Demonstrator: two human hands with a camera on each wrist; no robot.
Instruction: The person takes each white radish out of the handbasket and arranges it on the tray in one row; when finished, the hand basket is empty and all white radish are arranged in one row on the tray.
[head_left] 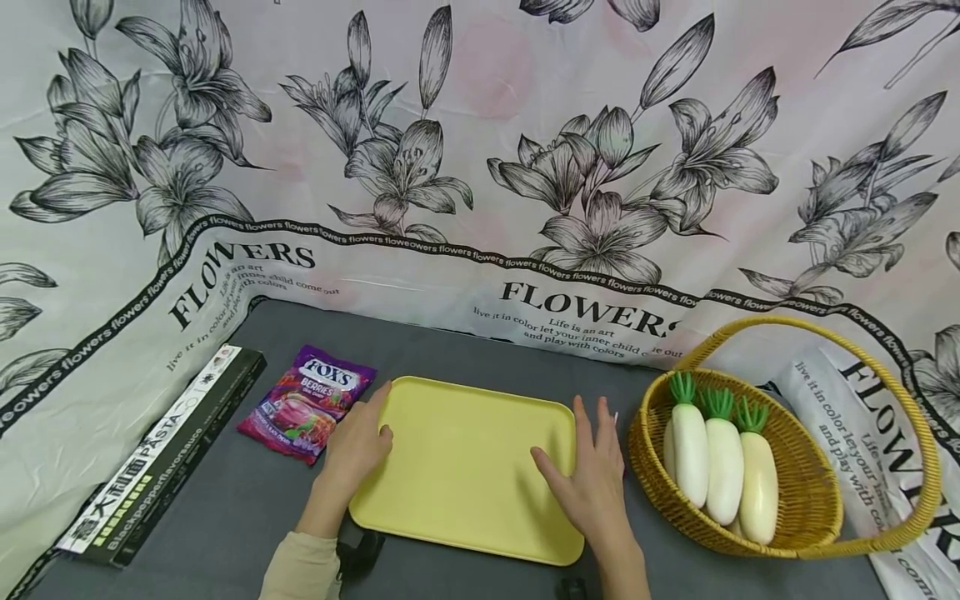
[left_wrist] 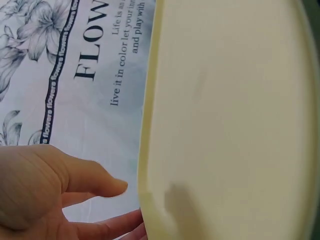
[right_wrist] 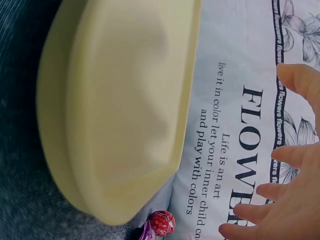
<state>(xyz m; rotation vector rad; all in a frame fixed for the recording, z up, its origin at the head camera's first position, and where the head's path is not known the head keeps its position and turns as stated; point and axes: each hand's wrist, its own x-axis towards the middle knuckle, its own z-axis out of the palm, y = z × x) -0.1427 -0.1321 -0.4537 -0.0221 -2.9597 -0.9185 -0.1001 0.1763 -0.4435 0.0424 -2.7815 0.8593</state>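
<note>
A yellow rectangular tray [head_left: 465, 467] lies on the grey table, bare inside. My left hand [head_left: 356, 446] is at its left side, and in the left wrist view the fingers [left_wrist: 112, 225] reach the tray's outer edge while the thumb stays apart from it. Over the tray's right edge is my right hand [head_left: 592, 479], fingers spread and nothing in the palm. The right wrist view has that hand's fingers [right_wrist: 255, 212] off to the side of the tray. Beside the tray there, a small red wrapped ball [right_wrist: 162, 223] and a bit of purple wrapper [right_wrist: 147, 231] show.
Left of the tray lies a purple FOX'S Berries candy bag [head_left: 309, 404], and farther left a long black-and-white pasta box [head_left: 161, 458]. At the right stands a wicker basket [head_left: 813, 492] with a tall handle, holding several white radishes [head_left: 723, 471]. Flower-printed cloth [head_left: 495, 167] hangs behind.
</note>
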